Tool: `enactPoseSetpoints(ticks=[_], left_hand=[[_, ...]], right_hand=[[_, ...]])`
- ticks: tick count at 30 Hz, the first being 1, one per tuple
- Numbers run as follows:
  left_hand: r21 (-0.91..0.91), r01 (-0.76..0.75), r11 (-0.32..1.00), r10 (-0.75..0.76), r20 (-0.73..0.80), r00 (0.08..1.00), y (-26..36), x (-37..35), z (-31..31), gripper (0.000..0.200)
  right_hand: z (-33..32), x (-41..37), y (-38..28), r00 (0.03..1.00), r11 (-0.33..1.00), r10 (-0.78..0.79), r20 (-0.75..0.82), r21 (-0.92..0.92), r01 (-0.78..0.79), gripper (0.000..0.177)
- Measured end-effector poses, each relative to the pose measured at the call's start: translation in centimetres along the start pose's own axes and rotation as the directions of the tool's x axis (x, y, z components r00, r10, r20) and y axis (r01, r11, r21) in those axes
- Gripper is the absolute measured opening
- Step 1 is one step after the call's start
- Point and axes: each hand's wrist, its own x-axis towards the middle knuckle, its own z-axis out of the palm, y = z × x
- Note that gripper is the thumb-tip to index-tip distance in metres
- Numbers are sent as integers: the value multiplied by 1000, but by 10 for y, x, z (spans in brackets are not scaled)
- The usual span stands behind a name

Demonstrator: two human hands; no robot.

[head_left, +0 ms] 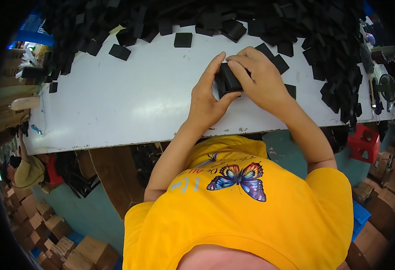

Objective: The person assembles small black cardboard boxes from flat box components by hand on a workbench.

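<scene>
Near the front of the white table (130,99), a small black rectangular block (231,80) is held between both hands. My left hand (205,101) cups it from the left, thumb along its near edge and fingers up its far side. Over its top and right side curl the fingers of my right hand (263,81). It looks like a box or a stack of pieces; I cannot tell which. Just beyond my right hand lie loose black blocks (280,64), and another black block (290,91) is partly hidden by my right wrist.
A big heap of black blocks (184,18) runs along the table's back and down its right side (337,85). Single blocks (119,52) lie in front of it. A red stool (364,143) and cardboard boxes (91,252) stand below. Another person (28,171) is at the far left.
</scene>
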Motion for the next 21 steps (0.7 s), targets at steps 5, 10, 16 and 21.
enactPoseSetpoints(ticks=[5,10,16,21], left_hand=[[-45,83,996,-83,-8,997,5,0,0,89],[-45,2,999,-2,-10,1000,-3,0,3,87],[-119,-57,991,66,75,995,-21,-2,2,87],[-59,-199,978,198,-22,980,-25,-11,23,83]], right_hand=[[18,-13,-18,967,908,-178,-182,-410,90,13],[40,-20,-7,930,920,-209,-303,-382,83,16],[43,-26,-2,987,997,61,-149,-36,-67,20],[41,-30,-1,987,992,80,-142,103,-66,35]])
